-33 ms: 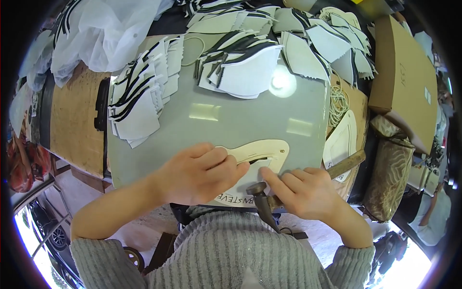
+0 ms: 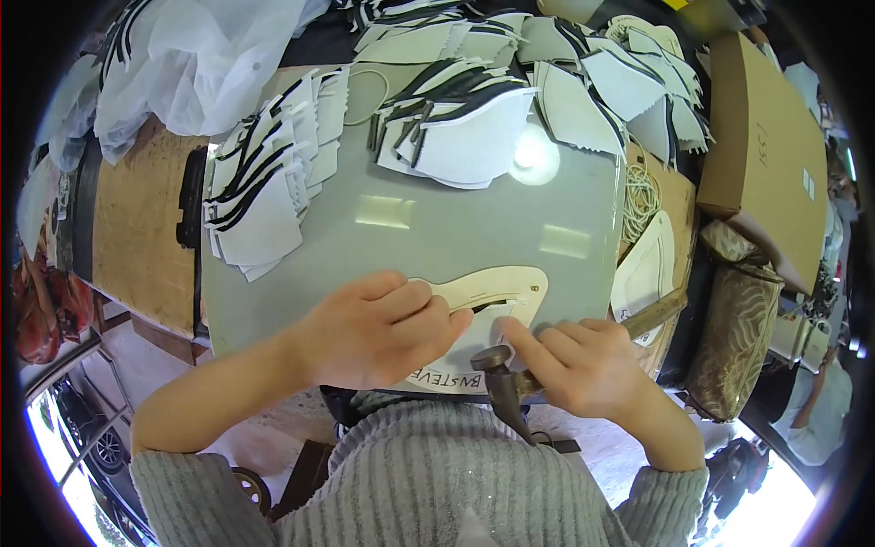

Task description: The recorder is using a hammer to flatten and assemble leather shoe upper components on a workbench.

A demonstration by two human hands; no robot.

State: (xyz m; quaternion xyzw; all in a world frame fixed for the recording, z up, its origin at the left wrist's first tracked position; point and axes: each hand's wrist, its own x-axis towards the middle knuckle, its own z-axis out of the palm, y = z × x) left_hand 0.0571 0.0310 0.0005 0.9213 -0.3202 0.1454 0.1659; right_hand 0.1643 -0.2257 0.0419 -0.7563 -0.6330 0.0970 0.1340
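A cream pattern template [image 2: 515,278] lies at the near edge of the grey work board [image 2: 410,246]. On its lower half rests a curved white piece [image 2: 465,339], with a dark strip along its upper edge. My left hand [image 2: 378,328] is closed over the left part of both, thumb and index finger at the dark strip; what the pinch holds is hidden. My right hand [image 2: 588,369] is wrapped round the wooden handle of a hammer [image 2: 658,313], its metal head hanging over the near edge. The right index finger reaches out onto the white piece.
Overlapping stacks of white pieces with black edges lie left [image 2: 264,232], centre [image 2: 469,137] and far right [image 2: 574,114]. Right of the board are a cord coil [image 2: 641,201], another template [image 2: 652,251], a cardboard box [image 2: 770,137] and a patterned pouch [image 2: 738,337]. A plastic bag [image 2: 196,73] sits far left.
My right hand and the hammer have shifted slightly to the right, and the hammer head uncovers a bit more of the template's lower edge. My left hand stays in place.
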